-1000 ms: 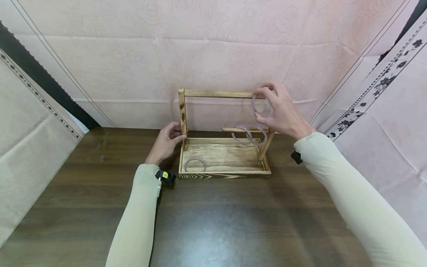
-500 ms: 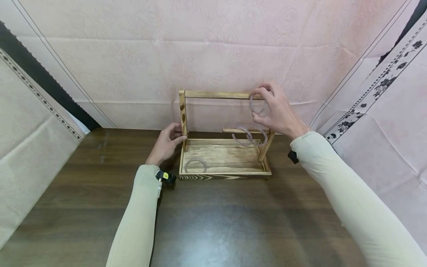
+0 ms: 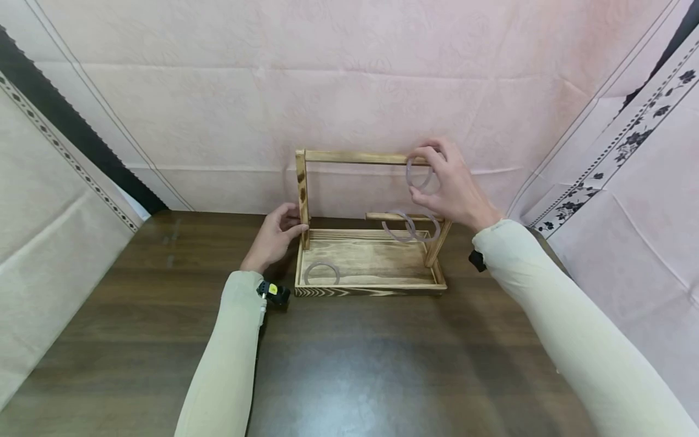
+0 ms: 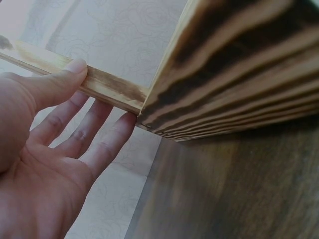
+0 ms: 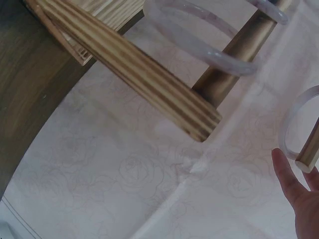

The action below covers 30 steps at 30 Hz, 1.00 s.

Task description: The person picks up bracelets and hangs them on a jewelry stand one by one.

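My left hand [image 3: 275, 233] grips the left post [image 3: 302, 194] of a wooden bangle stand, thumb on one side and fingers on the other, as the left wrist view shows. My right hand [image 3: 450, 188] pinches a pale translucent bangle [image 3: 408, 173] at the right end of the stand's upper bar [image 3: 355, 157]. In the right wrist view this bangle [image 5: 286, 129] appears to be around the bar's free end. Two more pale lilac bangles [image 3: 435, 229] hang from the lower bar [image 3: 375, 216]. Another bangle [image 3: 322, 263] lies in the stand's tray at the front left.
The stand's tray [image 3: 371, 289] rests on a dark wooden table [image 3: 349, 358]. A short right post [image 3: 437, 246] carries the lower bar. Pale patterned cloth [image 3: 338, 103] hangs right behind the stand and at both sides.
My right hand has moved slightly left with the bangle, along the upper bar. The left hand keeps its grip on the post. The whole head view has shifted a little.
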Motion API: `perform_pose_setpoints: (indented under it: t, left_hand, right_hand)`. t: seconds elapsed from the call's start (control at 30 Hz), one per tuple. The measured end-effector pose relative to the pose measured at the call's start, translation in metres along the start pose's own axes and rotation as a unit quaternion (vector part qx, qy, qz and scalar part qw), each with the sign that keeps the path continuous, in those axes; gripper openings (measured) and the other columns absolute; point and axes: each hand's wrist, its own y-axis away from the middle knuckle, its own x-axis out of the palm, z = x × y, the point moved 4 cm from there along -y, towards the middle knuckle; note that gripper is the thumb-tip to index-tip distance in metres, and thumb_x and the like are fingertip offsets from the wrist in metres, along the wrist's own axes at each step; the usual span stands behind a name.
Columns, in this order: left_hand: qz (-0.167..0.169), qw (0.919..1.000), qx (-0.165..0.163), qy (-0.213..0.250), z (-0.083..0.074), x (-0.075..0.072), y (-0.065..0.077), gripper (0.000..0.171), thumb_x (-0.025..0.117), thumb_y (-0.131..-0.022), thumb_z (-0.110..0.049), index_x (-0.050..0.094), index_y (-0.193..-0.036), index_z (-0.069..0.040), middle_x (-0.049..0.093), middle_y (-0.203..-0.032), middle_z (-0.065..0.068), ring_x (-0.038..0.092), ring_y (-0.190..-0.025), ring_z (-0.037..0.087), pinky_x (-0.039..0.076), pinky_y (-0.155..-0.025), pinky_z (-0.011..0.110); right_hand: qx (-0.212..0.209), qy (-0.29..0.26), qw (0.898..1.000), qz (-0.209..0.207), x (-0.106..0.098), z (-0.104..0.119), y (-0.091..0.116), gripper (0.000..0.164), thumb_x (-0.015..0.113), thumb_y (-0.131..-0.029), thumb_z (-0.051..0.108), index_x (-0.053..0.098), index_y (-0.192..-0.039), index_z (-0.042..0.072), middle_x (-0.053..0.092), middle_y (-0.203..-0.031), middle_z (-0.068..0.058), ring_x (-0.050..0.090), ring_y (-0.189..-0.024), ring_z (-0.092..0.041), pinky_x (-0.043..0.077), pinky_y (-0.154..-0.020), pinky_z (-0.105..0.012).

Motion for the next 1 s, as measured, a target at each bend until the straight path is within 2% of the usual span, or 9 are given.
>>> perform_pose_setpoints:
  t: [0.1, 0.2, 0.47, 0.7, 1.0]
  left_hand:
    - [-0.002, 1.0000, 0.003, -0.002, 0.013, 0.001, -0.005, 0.038, 0.061, -0.102, -0.007, 0.052, -0.138, 0.000, 0.059, -0.133, 0.023, 0.058, -0.126, 0.038, 0.046, -0.107, 0.048]
    - [-0.005, 0.9999, 0.010, 0.000, 0.017, 0.000, -0.007, 0.038, 0.063, -0.101, -0.009, 0.053, -0.136, -0.001, 0.060, -0.131, 0.021, 0.059, -0.124, 0.036, 0.047, -0.107, 0.047]
    - [-0.007, 0.9997, 0.023, 0.001, 0.018, 0.000, -0.009, 0.036, 0.064, -0.100, -0.007, 0.054, -0.134, 0.000, 0.062, -0.128, 0.021, 0.061, -0.122, 0.035, 0.048, -0.105, 0.046]
    - [-0.007, 0.9997, 0.025, 0.001, 0.019, 0.000, -0.009, 0.036, 0.064, -0.100, -0.007, 0.054, -0.133, -0.001, 0.062, -0.128, 0.020, 0.061, -0.121, 0.035, 0.048, -0.105, 0.046]
    - [-0.005, 0.9997, 0.022, 0.004, 0.019, 0.000, -0.009, 0.037, 0.064, -0.100, -0.008, 0.053, -0.135, -0.001, 0.061, -0.129, 0.021, 0.060, -0.121, 0.035, 0.048, -0.106, 0.046]
  right_hand:
    - [-0.006, 0.001, 1.000, -0.003, 0.002, 0.002, 0.001, 0.051, 0.081, -0.078, 0.007, 0.061, -0.125, 0.010, 0.052, -0.134, -0.014, 0.046, -0.128, -0.031, 0.040, -0.106, -0.050]
    - [-0.012, 0.002, 1.000, -0.007, 0.004, 0.003, 0.000, 0.050, 0.081, -0.079, 0.008, 0.061, -0.125, 0.011, 0.052, -0.134, -0.013, 0.046, -0.127, -0.030, 0.040, -0.105, -0.048]
    - [-0.005, -0.005, 1.000, 0.000, 0.006, 0.006, 0.000, 0.051, 0.080, -0.080, 0.010, 0.061, -0.127, 0.012, 0.050, -0.137, -0.013, 0.046, -0.128, -0.030, 0.041, -0.104, -0.048]
    - [-0.023, -0.005, 1.000, -0.005, 0.008, 0.007, -0.002, 0.052, 0.081, -0.080, 0.009, 0.061, -0.127, 0.010, 0.051, -0.134, -0.015, 0.047, -0.122, -0.029, 0.041, -0.101, -0.044]
    - [-0.017, -0.010, 1.000, 0.007, 0.010, 0.011, -0.005, 0.052, 0.080, -0.081, 0.008, 0.059, -0.129, 0.010, 0.050, -0.135, -0.015, 0.047, -0.125, -0.030, 0.042, -0.106, -0.048]
